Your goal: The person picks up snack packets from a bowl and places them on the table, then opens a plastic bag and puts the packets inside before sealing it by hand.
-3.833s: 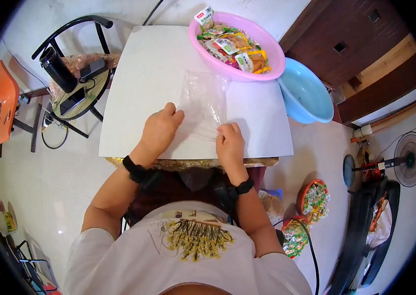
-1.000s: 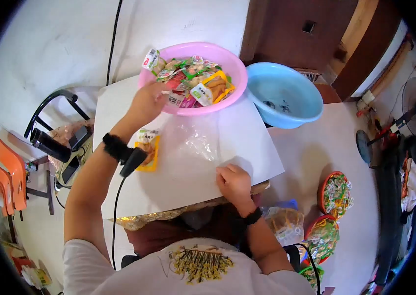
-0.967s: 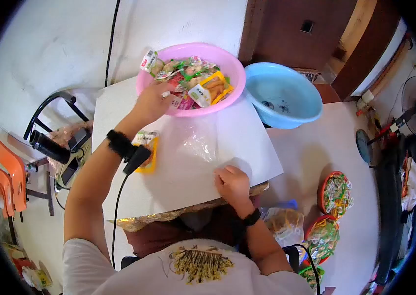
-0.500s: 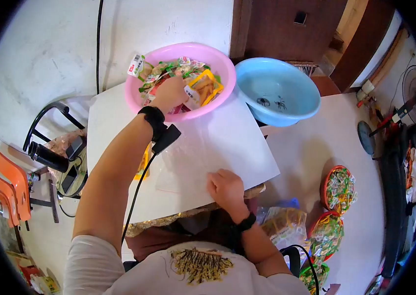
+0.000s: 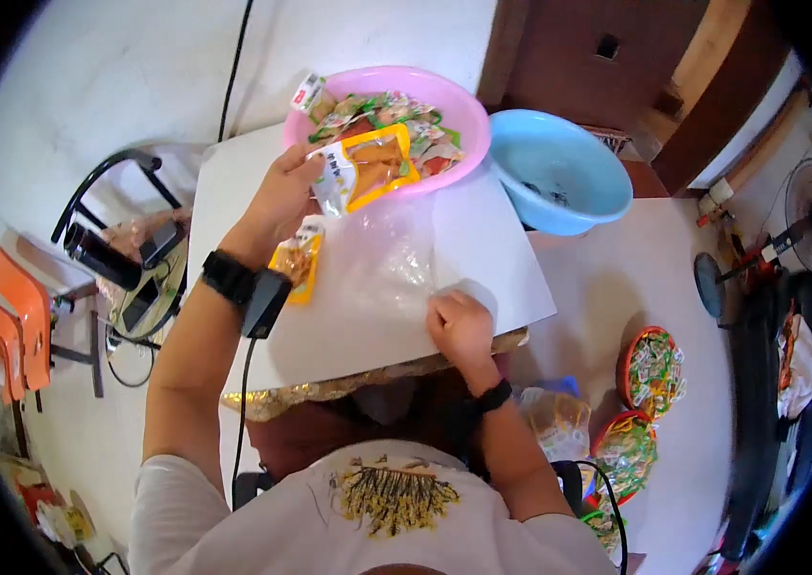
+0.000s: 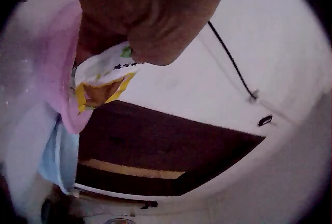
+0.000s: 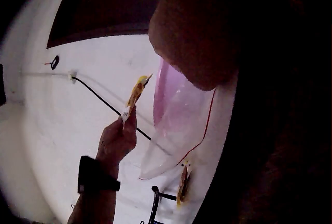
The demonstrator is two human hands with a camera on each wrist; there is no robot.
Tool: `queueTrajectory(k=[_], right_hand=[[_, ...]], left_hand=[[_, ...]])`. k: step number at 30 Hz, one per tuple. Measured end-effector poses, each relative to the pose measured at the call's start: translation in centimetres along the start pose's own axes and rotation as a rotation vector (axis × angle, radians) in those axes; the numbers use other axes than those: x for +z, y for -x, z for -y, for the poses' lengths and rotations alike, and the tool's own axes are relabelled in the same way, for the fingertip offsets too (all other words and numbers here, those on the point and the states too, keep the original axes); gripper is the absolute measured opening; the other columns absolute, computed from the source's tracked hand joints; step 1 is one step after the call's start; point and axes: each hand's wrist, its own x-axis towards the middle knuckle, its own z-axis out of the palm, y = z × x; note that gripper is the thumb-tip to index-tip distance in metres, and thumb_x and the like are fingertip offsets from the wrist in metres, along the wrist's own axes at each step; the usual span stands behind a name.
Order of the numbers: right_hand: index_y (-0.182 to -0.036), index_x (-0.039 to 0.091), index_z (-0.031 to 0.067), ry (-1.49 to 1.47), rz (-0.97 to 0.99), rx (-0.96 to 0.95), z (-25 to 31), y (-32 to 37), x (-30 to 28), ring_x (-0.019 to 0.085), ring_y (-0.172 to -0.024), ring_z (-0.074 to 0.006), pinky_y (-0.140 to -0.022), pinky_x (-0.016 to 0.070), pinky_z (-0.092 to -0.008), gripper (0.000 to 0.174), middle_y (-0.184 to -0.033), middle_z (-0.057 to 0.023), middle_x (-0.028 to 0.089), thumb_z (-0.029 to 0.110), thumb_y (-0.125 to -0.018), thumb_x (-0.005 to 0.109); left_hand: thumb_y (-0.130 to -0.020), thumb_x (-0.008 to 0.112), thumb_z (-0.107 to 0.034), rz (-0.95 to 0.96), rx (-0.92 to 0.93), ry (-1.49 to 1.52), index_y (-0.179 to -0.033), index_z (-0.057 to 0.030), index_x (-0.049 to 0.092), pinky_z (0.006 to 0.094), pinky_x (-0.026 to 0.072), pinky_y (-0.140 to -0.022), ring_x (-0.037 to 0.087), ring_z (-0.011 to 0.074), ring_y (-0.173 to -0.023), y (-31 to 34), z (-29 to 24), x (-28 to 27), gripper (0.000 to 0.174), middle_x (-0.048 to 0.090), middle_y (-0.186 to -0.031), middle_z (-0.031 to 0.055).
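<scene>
My left hand [image 5: 283, 192] pinches a snack packet [image 5: 377, 168] by its white end. The packet has a yellow border and brown food behind a clear window. It is raised in front of the pink basin [image 5: 471, 110], which holds several more packets. In the right wrist view the clear plastic bag [image 7: 174, 136] shows a red line along its edge, and my right hand [image 7: 189, 37] grips that edge. The bag lies over the white tabletop [image 5: 502, 278] in the head view. Another yellow-bordered packet [image 5: 299, 268] lies to its left, below my left wrist.
A light blue basin [image 5: 559, 182] stands right of the pink one, past the table's edge. Red baskets of packets [image 5: 653, 372] sit on the floor at right. A black chair [image 5: 104, 196] with a bottle and phones is at left. A cable hangs from my left wrist device [image 5: 267, 302].
The packet on the table was put down between the two earliest times. My left hand then reached into the pink basin and has now lifted out another packet. My right hand stays near the front edge.
</scene>
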Motion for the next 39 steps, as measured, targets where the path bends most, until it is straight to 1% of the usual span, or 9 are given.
queueTrajectory(k=[11,15,18,23,26,31,34,35,39], right_hand=[[-0.079,0.066,0.0067,0.007,0.015,0.027,0.2,0.3,0.4,0.06,-0.069,-0.0308,-0.06,0.0486,-0.0389,0.005,-0.074,-0.0105,0.06,0.007,-0.074,0.066],[-0.08,0.066,0.0065,0.014,0.04,0.018,0.3,0.3,0.2,0.06,-0.069,-0.0306,-0.06,0.0485,-0.0384,0.005,-0.075,-0.01,0.06,0.008,-0.075,0.066],[-0.079,0.065,0.0068,-0.011,0.027,0.028,0.4,0.3,0.1,0.059,-0.068,-0.0302,-0.06,0.048,-0.038,0.005,-0.076,-0.0091,0.06,0.009,-0.075,0.067],[-0.077,0.064,0.0079,-0.007,-0.049,-0.006,1.8,0.1,0.3,0.058,-0.067,-0.0288,-0.058,0.0471,-0.0368,0.006,-0.077,-0.0082,0.058,0.009,-0.073,0.069],[-0.077,0.064,0.0082,-0.023,-0.006,0.053,3.5,-0.2,0.2,0.058,-0.066,-0.0279,-0.057,0.0467,-0.0364,0.006,-0.074,-0.0081,0.056,0.009,-0.073,0.069],[-0.077,0.064,0.0083,-0.068,0.053,0.038,5.9,-0.7,0.1,0.057,-0.065,-0.0281,-0.056,0.0456,-0.037,0.004,-0.071,-0.0081,0.055,0.009,-0.075,0.068],[-0.078,0.064,0.0078,-0.07,0.096,0.057,6.8,-0.3,0.1,0.057,-0.064,-0.0283,-0.055,0.0452,-0.0373,0.004,-0.071,-0.0087,0.055,0.008,-0.075,0.068],[-0.078,0.064,0.0077,-0.072,0.11,0.073,7.1,-0.1,0.0,0.057,-0.063,-0.0284,-0.055,0.045,-0.0374,0.004,-0.071,-0.0089,0.055,0.008,-0.075,0.067],[-0.081,0.065,0.0066,-0.156,0.123,0.072,8.3,0.5,-0.1,0.057,-0.064,-0.0292,-0.055,0.0449,-0.0372,0.006,-0.071,-0.0098,0.055,0.008,-0.076,0.067]], left_hand=[[-0.099,0.046,-0.017,0.035,0.027,0.321,-0.11,-0.0049,0.05,0.0316,0.0511,-0.087,0.062,0.0153,-0.096,11.7,3.4,-10.2,0.018,0.062,-0.106,0.0063],[-0.099,0.043,-0.016,-0.174,-0.004,0.406,-0.115,-0.0011,0.047,0.0359,0.0482,-0.095,0.06,0.0188,-0.104,14.5,5.0,-11.3,0.022,0.059,-0.114,0.0117],[-0.099,0.043,-0.016,-0.164,-0.047,0.461,-0.114,-0.0005,0.046,0.037,0.0478,-0.096,0.06,0.0195,-0.104,17.4,7.1,-11.3,0.022,0.059,-0.113,0.012],[-0.095,0.054,-0.03,-0.164,-0.104,0.458,-0.109,-0.0023,0.047,0.0339,0.0535,-0.085,0.063,0.0173,-0.094,22.2,8.4,-8.4,0.032,0.061,-0.105,0.0087],[-0.099,0.047,-0.021,-0.117,-0.19,0.578,-0.105,-0.0029,0.05,0.0322,0.0531,-0.082,0.063,0.0158,-0.088,24.3,7.6,-6.3,0.019,0.062,-0.099,0.0084],[-0.098,0.048,-0.02,-0.093,-0.338,0.607,-0.103,-0.0056,0.051,0.0207,0.0484,-0.05,0.062,0.0117,-0.067,25.1,9.3,-4.7,0.016,0.064,-0.092,0.0068],[-0.099,0.045,-0.02,-0.118,-0.329,0.638,-0.105,-0.0055,0.049,0.0225,0.049,-0.049,0.062,0.0124,-0.067,24.4,9.6,-3.9,0.016,0.064,-0.093,0.0077],[-0.1,0.042,-0.021,-0.244,-0.381,0.615,-0.106,-0.0057,0.047,0.0237,0.0486,-0.047,0.061,0.0127,-0.066,24.0,9.4,-3.1,0.017,0.062,-0.092,0.0074],[-0.1,0.042,-0.023,-0.116,-0.314,0.52,-0.108,-0.006,0.046,0.0199,0.0456,-0.047,0.06,0.0097,-0.072,23.7,10.5,-3.5,0.019,0.06,-0.098,0.0067]])
